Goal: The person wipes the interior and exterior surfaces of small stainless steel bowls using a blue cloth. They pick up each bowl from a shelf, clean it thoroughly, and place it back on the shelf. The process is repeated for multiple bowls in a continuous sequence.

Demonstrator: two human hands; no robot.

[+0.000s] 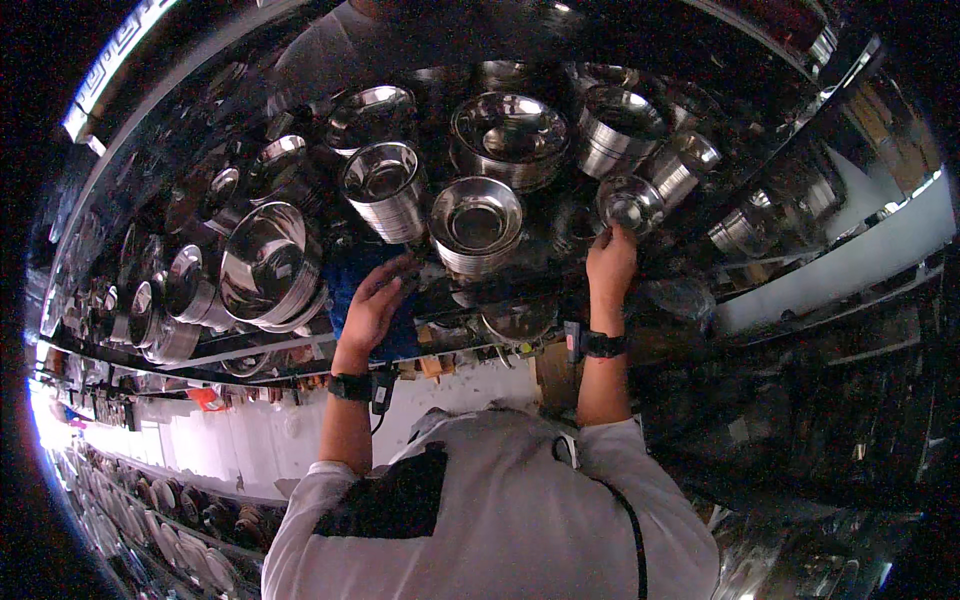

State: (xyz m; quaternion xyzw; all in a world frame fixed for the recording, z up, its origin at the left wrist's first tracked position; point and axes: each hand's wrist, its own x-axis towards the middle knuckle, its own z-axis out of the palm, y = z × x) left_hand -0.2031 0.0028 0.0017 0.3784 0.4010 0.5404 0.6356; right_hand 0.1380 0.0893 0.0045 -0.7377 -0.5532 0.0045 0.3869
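Note:
Stacks of shiny metal bowls stand on a dark shelf before me. My right hand [613, 259] pinches the near rim of a small metal bowl [631, 204] at the right of the group. Close beyond it are a tall stack of metal containers [679, 169] and a stack of deeper bowls [611, 139]. My left hand [375, 300] is held over a dark blue cloth [397, 334], its fingers apart and nothing seen in them. Just beyond that hand rises a tall bowl stack [386, 199], with another bowl stack [478, 232] to its right.
A wide bowl stack [499, 142] stands farther back. Large bowls [270, 266] and smaller stacks line the shelf's left. The shelf's front edge [262, 349] runs below them. More metal containers [739, 225] lie at the right, above a pale curved panel [832, 262]. Plates [161, 536] fill racks at lower left.

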